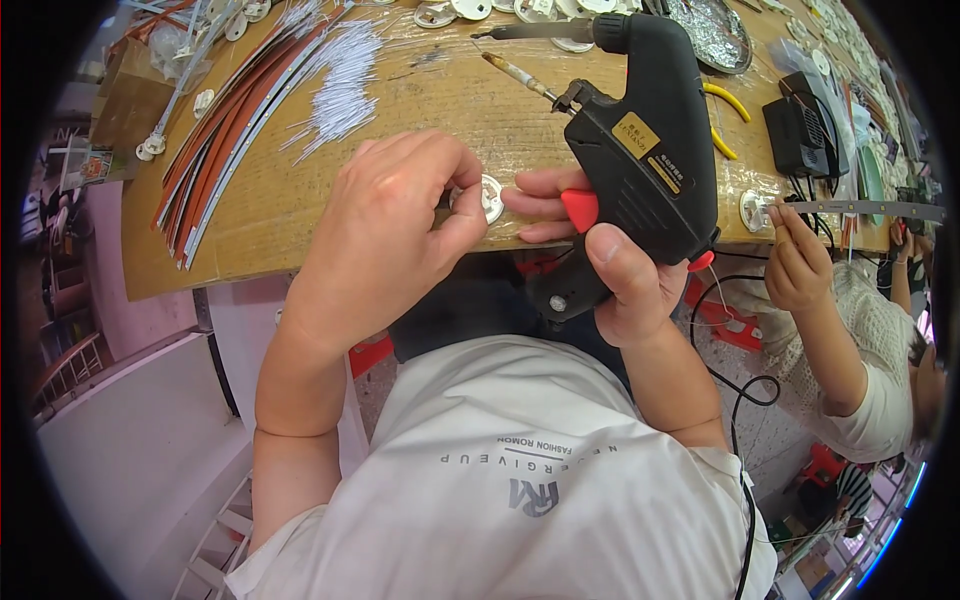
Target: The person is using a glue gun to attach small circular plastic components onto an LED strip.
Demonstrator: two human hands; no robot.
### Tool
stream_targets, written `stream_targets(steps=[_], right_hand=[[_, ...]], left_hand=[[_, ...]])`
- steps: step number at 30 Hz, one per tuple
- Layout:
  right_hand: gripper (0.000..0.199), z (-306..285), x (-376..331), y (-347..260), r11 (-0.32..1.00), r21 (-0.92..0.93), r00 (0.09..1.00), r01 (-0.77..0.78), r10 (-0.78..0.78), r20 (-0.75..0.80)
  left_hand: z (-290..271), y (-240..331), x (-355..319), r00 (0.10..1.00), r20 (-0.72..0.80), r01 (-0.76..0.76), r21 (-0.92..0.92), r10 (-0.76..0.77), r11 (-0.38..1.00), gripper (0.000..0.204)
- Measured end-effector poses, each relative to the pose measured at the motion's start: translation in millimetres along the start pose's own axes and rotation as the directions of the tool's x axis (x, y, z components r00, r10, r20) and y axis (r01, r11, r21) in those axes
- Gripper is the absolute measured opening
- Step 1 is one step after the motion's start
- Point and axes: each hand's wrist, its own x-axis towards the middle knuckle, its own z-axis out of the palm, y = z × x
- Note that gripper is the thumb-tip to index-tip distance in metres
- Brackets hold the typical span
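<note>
— Glue gun (640,150)? 
— Black, red trigger, upright above the bench edge, nozzle pointing away.
— White disc (490,197)? 
— Small, round, at the bench edge, mostly hidden by fingers.

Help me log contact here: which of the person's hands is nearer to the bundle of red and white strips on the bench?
Left. The left hand is just right of the strips, apart from them; the right hand, gripping the black glue gun, is farther right.
</note>
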Motion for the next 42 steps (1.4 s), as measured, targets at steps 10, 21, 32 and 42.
stream_targets(steps=[10,21,32,42], right_hand=[[0.069,1,-1,1,1.0,0.004,1.0,0.002,-0.002,-0.006],[0.064,-8,-9,-3,0.999,0.025,0.999,-0.037,0.038,-0.028],[0.052,-38,-62,-2,0.989,0.137,0.993,-0.058,0.071,-0.096],[0.043,-45,-66,3,0.979,0.104,0.979,-0.175,0.184,-0.083]], left_hand=[[-1,1,2,1.0,0.018,0.016,-0.017,-0.016,1.0,0.011],[7,0,-4,0.998,-0.058,0.012,-0.027,-0.013,1.0,0.009],[24,-6,-12,0.972,-0.231,-0.05,-0.091,0.028,0.995,0.014],[29,-8,-12,0.967,-0.253,-0.057,-0.103,0.03,0.993,0.014]])
